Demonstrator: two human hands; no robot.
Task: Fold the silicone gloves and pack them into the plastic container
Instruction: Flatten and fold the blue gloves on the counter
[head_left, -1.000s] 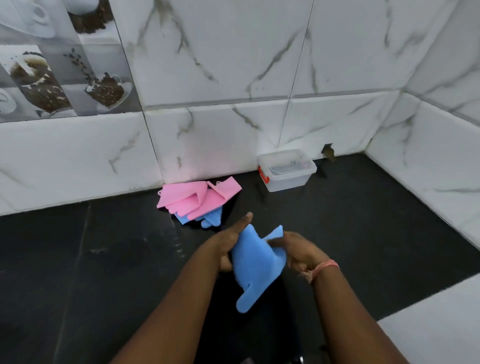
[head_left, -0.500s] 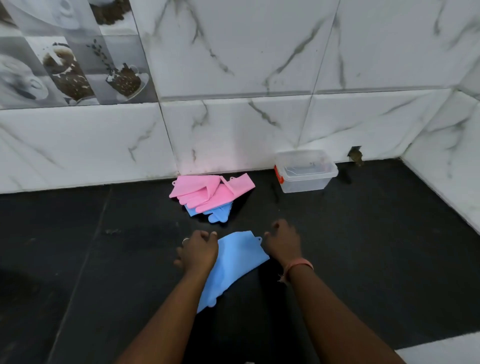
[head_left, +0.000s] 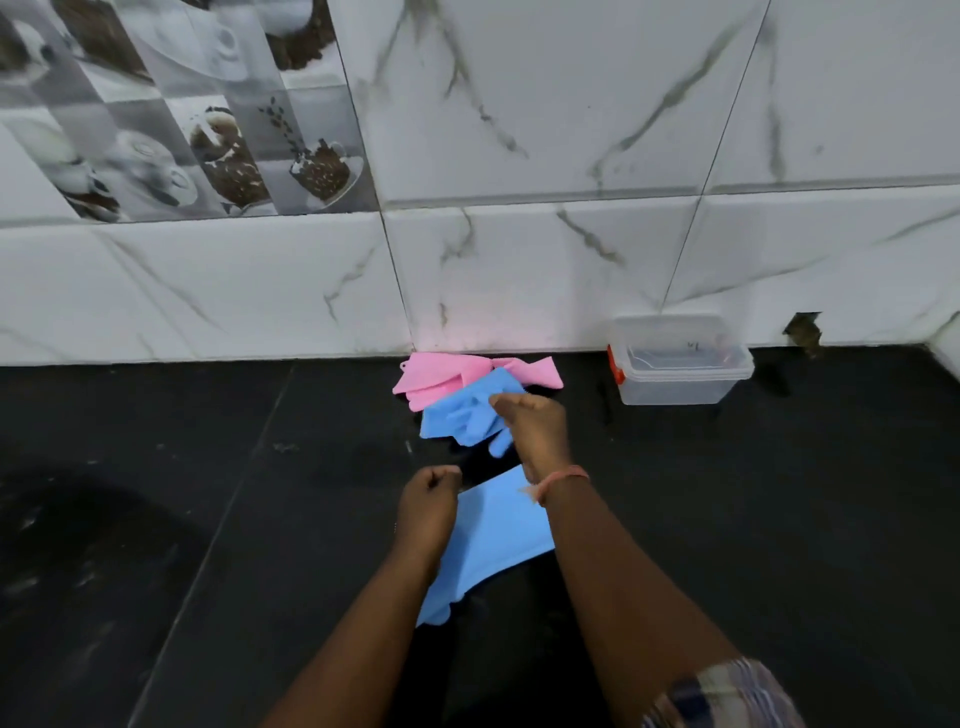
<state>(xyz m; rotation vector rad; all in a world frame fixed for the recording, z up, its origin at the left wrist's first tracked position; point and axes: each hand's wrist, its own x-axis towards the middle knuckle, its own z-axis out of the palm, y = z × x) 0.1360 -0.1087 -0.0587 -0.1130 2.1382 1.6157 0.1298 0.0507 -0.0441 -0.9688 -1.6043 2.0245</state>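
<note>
**Blue glove lifted from pile as another lies flat on black counter**

A person's right hand (head_left: 532, 428) reaches toward the back edge of the black counter (head_left: 208, 493), its fingers (head_left: 501, 401) pinched on a blue silicone glove (head_left: 467, 415) at the front of a small pile. Beneath and behind that glove lie pink gloves (head_left: 441, 375), touching the marble-tiled wall (head_left: 519, 270). The left hand (head_left: 427, 506) is curled into a loose fist with its fingers closed on nothing that can be made out, resting at the left edge of a second blue glove (head_left: 493, 535) spread flat on the counter nearer the person. A pink band (head_left: 563, 478) circles the right wrist. The clear plastic container (head_left: 680, 364), open-topped with a red clip on its left side, stands against the wall at the counter's back edge, to the right of the pile and apart from it.
</note>
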